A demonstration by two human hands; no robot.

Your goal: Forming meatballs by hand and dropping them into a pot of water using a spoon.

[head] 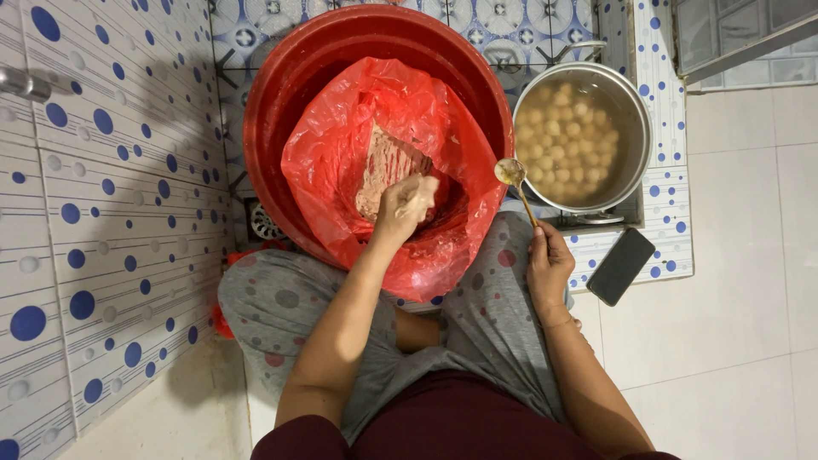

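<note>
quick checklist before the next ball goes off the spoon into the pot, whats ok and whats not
1. Left hand has paste: ok, closed on a lump over the red bag.
2. Spoon in right hand: ok, bowl raised beside the pot.
3. Spoon loaded: cannot tell, bowl too small to read.
4. Room in pot: not ok, surface crowded with balls.
5. Red basin steady: ok, on the floor.
6. Phone out of splash: not ok, lies close by the pot.
</note>
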